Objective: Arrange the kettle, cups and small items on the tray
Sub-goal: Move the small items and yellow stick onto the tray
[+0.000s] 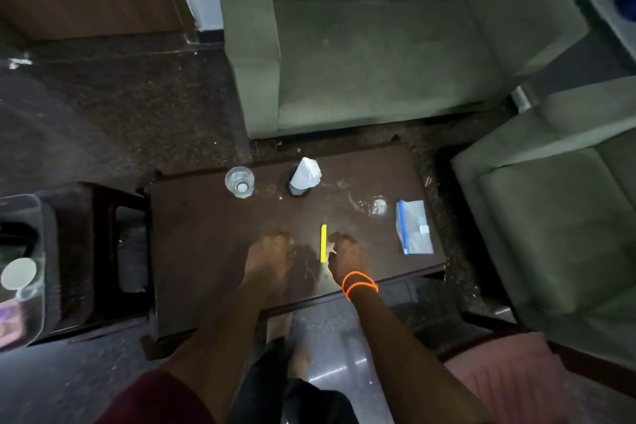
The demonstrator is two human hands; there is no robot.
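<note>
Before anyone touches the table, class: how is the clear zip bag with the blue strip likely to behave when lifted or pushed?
The zip bag lies flat and thin on the dark table, so it probably sags limply if lifted by one corner. It looks nearly empty, so likely very light. Its smooth plastic may slide rather than roll when pushed; a small white piece inside could shift.

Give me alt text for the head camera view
Two bare hands, left and right, rest on a dark wooden table beside a thin yellow stick; farther back stand a clear drinking glass, a tissue holder and a zip bag.
</note>
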